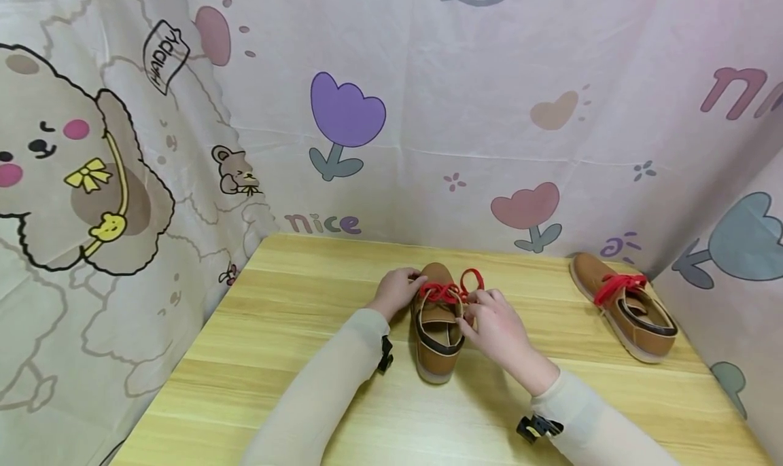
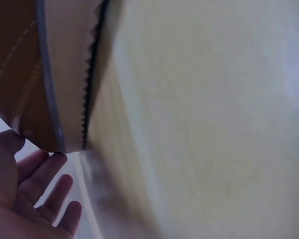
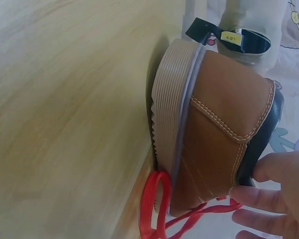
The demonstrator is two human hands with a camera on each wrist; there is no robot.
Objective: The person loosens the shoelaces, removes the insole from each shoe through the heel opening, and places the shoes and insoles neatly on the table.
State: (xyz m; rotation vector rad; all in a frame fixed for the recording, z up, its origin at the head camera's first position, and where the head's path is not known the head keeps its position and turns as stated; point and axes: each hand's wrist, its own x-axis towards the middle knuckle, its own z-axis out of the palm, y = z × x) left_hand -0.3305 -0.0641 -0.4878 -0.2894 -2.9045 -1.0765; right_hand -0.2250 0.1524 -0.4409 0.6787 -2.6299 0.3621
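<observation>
A brown leather shoe [image 1: 436,365] stands on the table, its toe pointing away and its dark-lined opening toward me. Red laces [image 1: 437,292] cross its front, and a loose loop hangs off the right side. My left hand [image 1: 396,292] holds the front left side, thumb up by the laces and fingertips along the toe. On the other side, my right hand [image 1: 498,325] pinches the edge of the opening between thumb and index finger. Close by in the right wrist view, the red loop [image 3: 162,204] dangles beside the sole [image 3: 172,104].
A second brown shoe [image 1: 651,340] with a red lace bow [image 1: 620,286] stands at the table's right side. The wood-grain table [image 1: 293,357] meets a printed cloth [image 1: 416,201] behind and at both sides. Black bands [image 1: 538,427] circle both sleeves.
</observation>
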